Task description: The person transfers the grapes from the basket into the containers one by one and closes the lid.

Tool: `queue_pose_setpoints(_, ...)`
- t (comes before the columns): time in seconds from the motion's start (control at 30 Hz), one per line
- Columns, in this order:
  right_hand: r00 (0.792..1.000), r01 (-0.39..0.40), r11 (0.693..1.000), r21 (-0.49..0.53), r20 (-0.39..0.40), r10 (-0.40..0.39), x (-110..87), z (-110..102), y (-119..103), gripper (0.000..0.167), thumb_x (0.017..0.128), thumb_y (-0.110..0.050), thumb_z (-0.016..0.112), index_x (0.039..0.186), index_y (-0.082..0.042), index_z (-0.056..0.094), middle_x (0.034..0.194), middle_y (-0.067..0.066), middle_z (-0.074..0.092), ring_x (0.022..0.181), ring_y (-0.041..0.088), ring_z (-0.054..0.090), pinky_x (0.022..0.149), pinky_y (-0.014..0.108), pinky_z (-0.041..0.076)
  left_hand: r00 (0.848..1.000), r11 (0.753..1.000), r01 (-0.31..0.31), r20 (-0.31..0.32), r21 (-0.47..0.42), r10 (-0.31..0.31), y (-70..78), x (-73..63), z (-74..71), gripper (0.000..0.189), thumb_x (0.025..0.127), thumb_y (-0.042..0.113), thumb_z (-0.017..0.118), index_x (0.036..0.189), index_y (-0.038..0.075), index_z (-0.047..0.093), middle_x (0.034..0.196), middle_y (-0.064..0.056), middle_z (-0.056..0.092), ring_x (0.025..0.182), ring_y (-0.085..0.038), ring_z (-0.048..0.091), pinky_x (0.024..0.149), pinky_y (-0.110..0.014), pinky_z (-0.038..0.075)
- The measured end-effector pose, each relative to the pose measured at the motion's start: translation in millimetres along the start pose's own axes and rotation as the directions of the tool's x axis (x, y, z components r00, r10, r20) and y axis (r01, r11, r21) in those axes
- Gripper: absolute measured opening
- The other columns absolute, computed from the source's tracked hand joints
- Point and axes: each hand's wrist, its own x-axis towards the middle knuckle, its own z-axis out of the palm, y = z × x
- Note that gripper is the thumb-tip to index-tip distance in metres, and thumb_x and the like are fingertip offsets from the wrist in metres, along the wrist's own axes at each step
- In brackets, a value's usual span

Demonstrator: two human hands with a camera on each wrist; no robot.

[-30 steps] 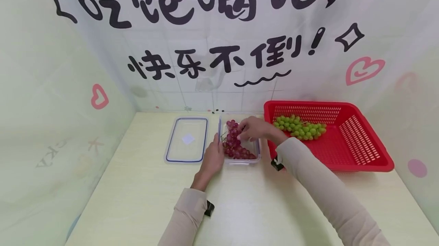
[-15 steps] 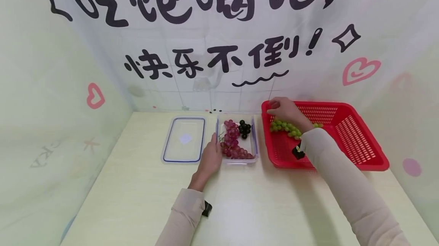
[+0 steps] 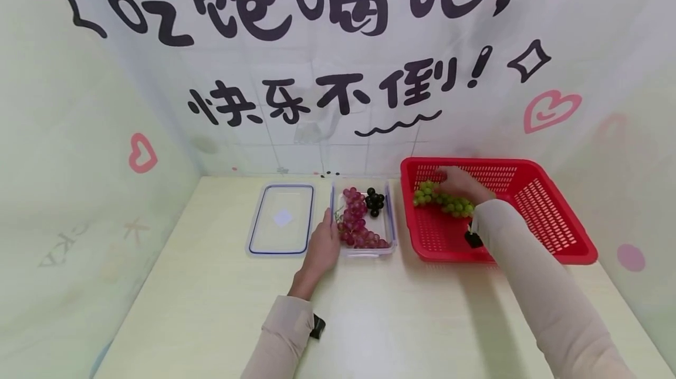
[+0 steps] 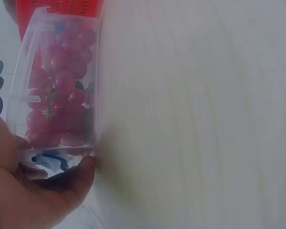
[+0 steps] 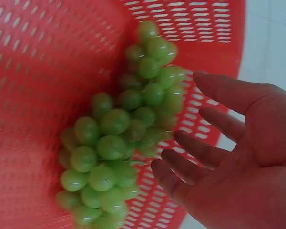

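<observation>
My left hand rests against the left wall of a clear plastic food container. In the left wrist view its fingertips touch the container's end near a clip. A bunch of red grapes and a small cluster of black grapes lie inside the container. My right hand is over the red basket, beside a bunch of green grapes. Its fingers are spread with the tips close to the grapes; contact cannot be made out. Part of the green bunch is hidden by this hand in the head view.
A clear lid with a blue seal lies flat on the table, left of the container. The perforated basket stands right of the container, near the back wall. Printed sheets enclose the back and sides.
My right hand has let go of the black grapes in the container, moved right over the basket and come down by the green grapes. The left hand has stayed at the container.
</observation>
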Motion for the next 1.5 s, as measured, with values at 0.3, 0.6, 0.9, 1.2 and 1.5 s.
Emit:
queue_pose_setpoints(0.3,0.998,-0.026,1.0,0.014,0.053,0.025,9.2,9,15,0.07,0.088,-0.007,0.07,0.15,-0.002,0.038,0.139,0.023,0.047,0.12,0.04,0.05,0.099,0.054,0.048,1.0,1.0,0.013,0.009,0.013,-0.013,1.3,0.1,1.5,0.051,0.108,0.018,0.034,0.154,-0.004,0.026,0.105,-0.021,0.062,0.078,-0.023,0.054,0.079,-0.043,0.051)
queue_pose_setpoints(0.6,0.996,-0.047,0.996,-0.078,0.071,0.053,13.5,13,10,0.071,0.09,-0.01,0.07,0.151,-0.001,0.036,0.14,0.026,0.046,0.118,0.04,0.049,0.101,0.056,0.046,1.0,1.0,0.023,0.005,0.017,-0.023,-1.8,2.3,-0.4,0.051,0.108,0.018,0.034,0.154,-0.003,0.025,0.1,-0.018,0.062,0.076,-0.022,0.053,0.077,-0.041,0.051)
queue_pose_setpoints(0.9,0.998,-0.048,0.988,-0.144,0.044,0.055,13.9,22,6,0.074,0.086,-0.01,0.074,0.15,-0.003,0.037,0.132,0.025,0.053,0.105,0.037,0.059,0.09,0.053,0.054,1.0,1.0,0.015,-0.005,0.006,-0.015,-1.9,2.6,0.2,0.051,0.108,0.016,0.035,0.153,-0.005,0.027,0.098,-0.02,0.062,0.072,-0.021,0.052,0.07,-0.039,0.049)
queue_pose_setpoints(1.2,0.999,-0.002,0.966,-0.258,-0.046,-0.01,18.4,32,13,0.054,0.081,-0.012,0.08,0.128,-0.003,0.056,0.109,0.02,0.064,0.088,0.031,0.062,0.077,0.046,0.059,1.0,1.0,0.019,0.01,0.016,-0.019,-0.6,0.9,0.0,0.051,0.108,0.016,0.036,0.154,-0.005,0.026,0.089,-0.015,0.059,0.066,-0.019,0.048,0.061,-0.032,0.044)
queue_pose_setpoints(1.5,0.996,-0.034,0.981,-0.191,-0.083,0.018,21.1,28,18,0.068,0.077,-0.013,0.084,0.137,-0.006,0.054,0.12,0.021,0.061,0.095,0.034,0.062,0.076,0.047,0.059,0.999,0.999,0.031,0.015,0.013,-0.032,-1.7,2.5,0.1,0.052,0.108,0.018,0.034,0.155,-0.003,0.024,0.091,-0.015,0.058,0.068,-0.02,0.049,0.061,-0.033,0.044)
